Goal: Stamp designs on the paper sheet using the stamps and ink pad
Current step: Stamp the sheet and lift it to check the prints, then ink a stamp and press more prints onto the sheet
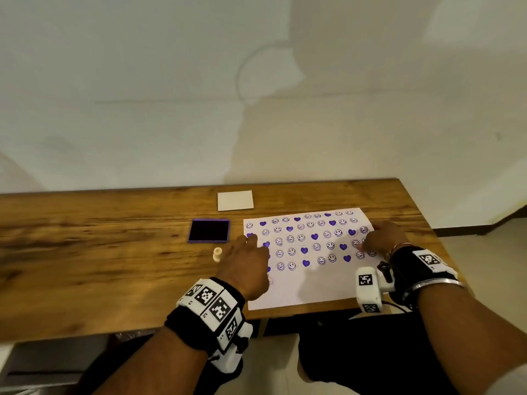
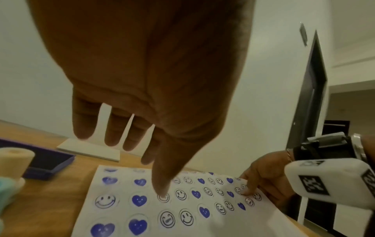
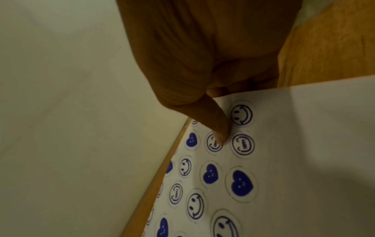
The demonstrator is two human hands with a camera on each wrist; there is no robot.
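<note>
Both hands empty: our left hand (image 1: 245, 262) hovers spread, right hand (image 1: 380, 238) fingertip pins the paper sheet (image 1: 310, 283); keep it flat before lifting the stamp (image 1: 217, 254).

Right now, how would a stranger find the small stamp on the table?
Start at the stamped paper sheet on the wooden table. Left of it lies the purple ink pad. Just nearer stands the stamp: small, cream, spool-shaped, the only upright thing.

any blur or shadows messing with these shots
Head view: left hand motion-blurred, soft shadows on the wall, table edge bowed by the wide lens. Left wrist view: wooden stamp at the edge blurred. Right wrist view: paper sheet shadowed lower right, prints sharp.
</note>
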